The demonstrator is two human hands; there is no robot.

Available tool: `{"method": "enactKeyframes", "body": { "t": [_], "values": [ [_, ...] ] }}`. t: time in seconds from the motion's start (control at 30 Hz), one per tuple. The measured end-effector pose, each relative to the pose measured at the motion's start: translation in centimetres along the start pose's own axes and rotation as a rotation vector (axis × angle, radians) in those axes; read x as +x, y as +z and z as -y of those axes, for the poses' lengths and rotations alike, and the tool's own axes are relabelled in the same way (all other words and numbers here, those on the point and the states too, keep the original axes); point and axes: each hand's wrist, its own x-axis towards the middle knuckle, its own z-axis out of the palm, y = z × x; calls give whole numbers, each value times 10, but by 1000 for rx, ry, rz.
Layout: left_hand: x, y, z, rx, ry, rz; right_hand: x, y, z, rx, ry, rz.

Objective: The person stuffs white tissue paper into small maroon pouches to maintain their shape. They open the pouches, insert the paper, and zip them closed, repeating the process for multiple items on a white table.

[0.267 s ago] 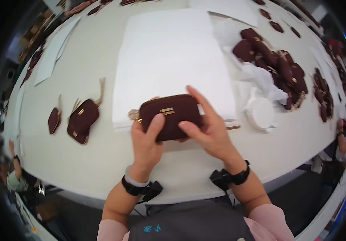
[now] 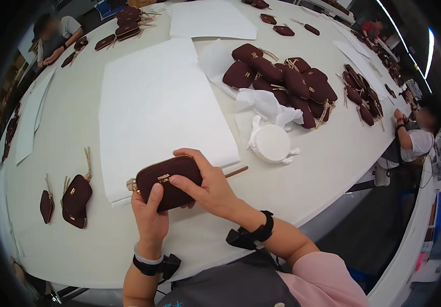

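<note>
Both hands hold a burgundy zip pouch [image 2: 173, 198] over the front edge of a white paper stack [image 2: 159, 107]. Gold lettering on its front faces up, and a gold zip follows its upper edge. My left hand [image 2: 150, 220] grips the lower left part, thumb on the front face. The right side is in my right hand [image 2: 211, 193], with its thumb by the lettering and fingers over the top corner. A beige braided strap bundle [image 2: 132, 185] sticks out at the pouch's left end. The fingertips behind the pouch are mostly hidden.
Two similar pouches [image 2: 77, 199] [image 2: 47, 206] lie at left. A large pouch pile [image 2: 294, 82] sits at right beside crumpled white tissue [image 2: 266, 102] and a white round object [image 2: 271, 143]. A thin brown stick [image 2: 237, 172] pokes from under the paper. Other people [image 2: 59, 38] [image 2: 415, 133] are around the table.
The whole view has swung to the right, so table things appear farther left. Both hands keep hold of the pouch. My right thumb has shifted up toward the lettering.
</note>
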Motion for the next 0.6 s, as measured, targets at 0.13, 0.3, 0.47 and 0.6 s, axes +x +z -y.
{"method": "enactKeyframes", "body": {
  "t": [0.13, 0.3, 0.47, 0.6],
  "values": [
    [-7, 6, -18, 100, -310, 256, -21, -55, -13, -46, -60, -304],
    [-24, -41, -53, 465, -222, 139, -75, -217, -9, 54, -203, -974],
    [-26, -141, -88, 1413, 594, -387, -62, -336, -33, -640, 239, -1072],
    [-19, -200, -121, 2126, 501, -480, -63, -395, -35, -1321, 392, -1084]
  ]
}}
